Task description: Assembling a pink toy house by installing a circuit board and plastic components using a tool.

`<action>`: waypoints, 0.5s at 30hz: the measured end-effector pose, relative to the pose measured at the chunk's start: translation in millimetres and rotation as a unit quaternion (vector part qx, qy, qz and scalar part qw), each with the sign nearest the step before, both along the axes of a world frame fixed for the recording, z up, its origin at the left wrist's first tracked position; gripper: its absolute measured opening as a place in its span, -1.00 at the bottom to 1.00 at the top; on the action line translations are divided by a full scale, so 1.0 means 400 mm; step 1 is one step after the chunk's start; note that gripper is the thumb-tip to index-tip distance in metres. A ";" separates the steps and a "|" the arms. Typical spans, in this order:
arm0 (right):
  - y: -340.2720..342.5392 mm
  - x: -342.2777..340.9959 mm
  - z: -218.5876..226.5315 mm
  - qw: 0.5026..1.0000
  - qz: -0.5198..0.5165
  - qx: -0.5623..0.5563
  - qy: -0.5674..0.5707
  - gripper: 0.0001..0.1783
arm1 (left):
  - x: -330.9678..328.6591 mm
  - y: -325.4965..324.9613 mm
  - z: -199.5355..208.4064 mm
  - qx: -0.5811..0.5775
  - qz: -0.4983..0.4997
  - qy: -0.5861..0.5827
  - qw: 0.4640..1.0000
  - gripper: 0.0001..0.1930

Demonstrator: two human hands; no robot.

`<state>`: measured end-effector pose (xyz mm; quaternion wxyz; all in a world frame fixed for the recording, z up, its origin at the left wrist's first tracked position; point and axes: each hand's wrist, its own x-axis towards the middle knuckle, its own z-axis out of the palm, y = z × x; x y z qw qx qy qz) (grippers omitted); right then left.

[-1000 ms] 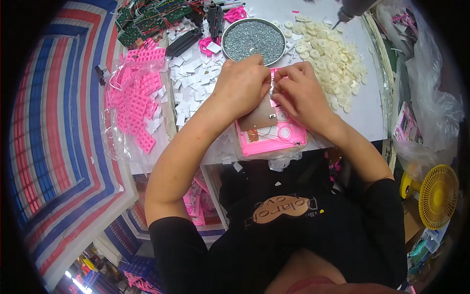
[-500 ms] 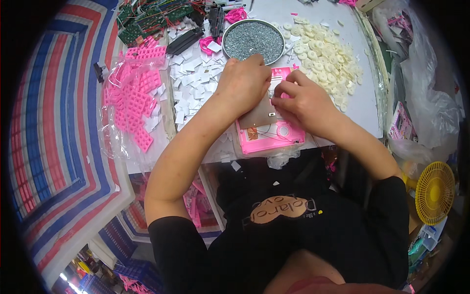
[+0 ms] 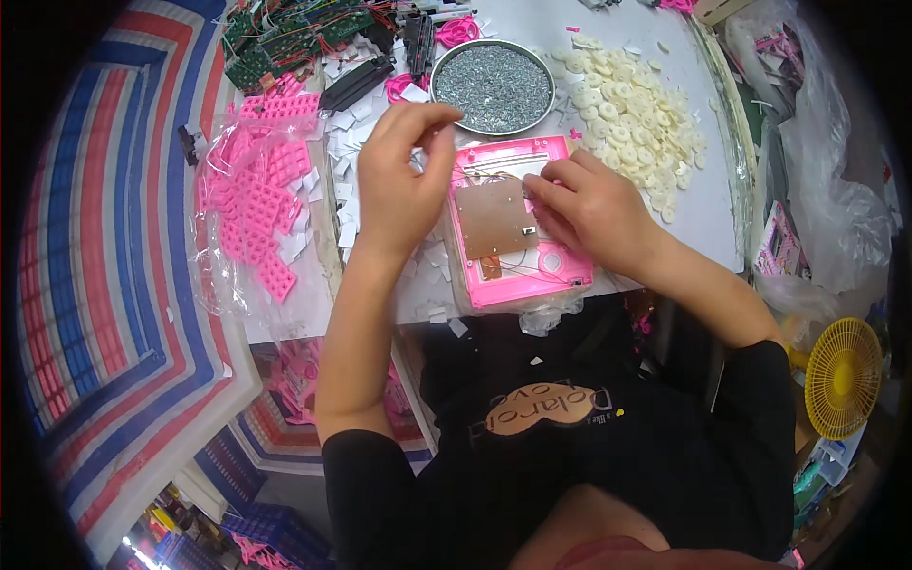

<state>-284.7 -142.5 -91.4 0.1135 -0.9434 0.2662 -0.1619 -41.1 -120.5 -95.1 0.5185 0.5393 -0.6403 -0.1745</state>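
Observation:
A pink plastic casing (image 3: pixel 518 293) lies open-side up in front of me, with a brown circuit board (image 3: pixel 496 220) inside it. Thin wires run over the board's top edge and below it. My left hand (image 3: pixel 404 176) is raised just left of the casing, thumb and forefinger curved with a gap between them, beside a round tin (image 3: pixel 434 90) of small metal screws (image 3: pixel 494 85). At the board's upper right corner, my right hand (image 3: pixel 598 209) has its thumb and fingertips drawn together; whatever is between them is hidden.
Cream plastic discs (image 3: pixel 632 119) are heaped right of the tin. White paper pieces (image 3: pixel 347 204) and pink button pads (image 3: pixel 261 199) in clear plastic cover the left side. Green circuit boards (image 3: pixel 285 43) and black parts (image 3: pixel 356 84) sit at the back left. A yellow fan (image 3: pixel 843 378) stands at right.
My left hand has moved left off the casing and toward the tin's near side, uncovering the board. The right hand has stayed almost in place at the board's edge.

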 end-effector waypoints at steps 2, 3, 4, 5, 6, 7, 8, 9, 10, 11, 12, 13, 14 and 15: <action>-0.005 -0.002 -0.005 1.000 0.008 -0.013 -0.008 -0.65 | 0.013 0.031 0.004 0.018 0.025 0.004 1.000 -0.86; -0.002 -0.002 -0.010 1.000 0.007 -0.027 -0.005 -0.69 | 0.022 0.046 -0.003 0.035 0.032 0.002 0.999 -0.86; 0.000 -0.001 -0.014 0.999 0.006 -0.040 -0.002 -0.72 | 0.028 0.055 -0.013 0.052 0.039 0.001 0.998 -0.86; -0.002 0.003 -0.012 0.999 0.008 -0.033 0.002 -0.73 | 0.035 0.060 -0.020 0.062 0.054 0.004 0.997 -0.86; -0.004 0.007 -0.008 1.000 0.010 -0.026 0.006 -0.74 | 0.038 0.058 -0.023 0.079 0.082 -0.009 0.993 -0.86; -0.006 0.009 -0.007 1.000 0.012 -0.020 0.010 -0.75 | 0.041 0.049 -0.027 0.096 0.109 -0.021 0.989 -0.86; -0.009 0.010 -0.005 1.000 0.016 -0.011 0.009 -0.76 | 0.044 0.041 -0.027 0.110 0.139 -0.033 0.984 -0.85; -0.012 0.009 -0.006 1.000 0.020 -0.002 0.007 -0.77 | 0.051 0.033 -0.033 0.133 0.128 -0.070 0.980 -0.84; -0.015 0.008 -0.006 1.000 0.024 0.006 0.006 -0.78 | 0.060 0.025 -0.043 0.156 0.117 -0.106 0.975 -0.81; -0.021 0.007 -0.001 0.999 0.031 0.022 0.010 -0.77 | 0.064 0.017 -0.050 0.179 0.105 -0.143 0.968 -0.79; -0.028 0.005 0.005 0.998 0.039 0.037 0.013 -0.76 | 0.059 0.010 -0.055 0.171 0.088 -0.127 0.973 -0.77; -0.037 0.004 0.011 0.997 0.047 0.053 0.017 -0.75 | 0.049 0.004 -0.059 0.164 0.071 -0.112 0.978 -0.76; -0.056 -0.001 0.011 0.996 0.063 0.070 -0.010 -0.76 | 0.039 0.003 -0.058 0.158 0.053 -0.097 0.981 -0.74; -0.084 -0.011 0.007 0.993 0.072 0.085 -0.034 -0.76 | 0.027 -0.005 -0.053 0.081 0.048 -0.117 0.989 -0.80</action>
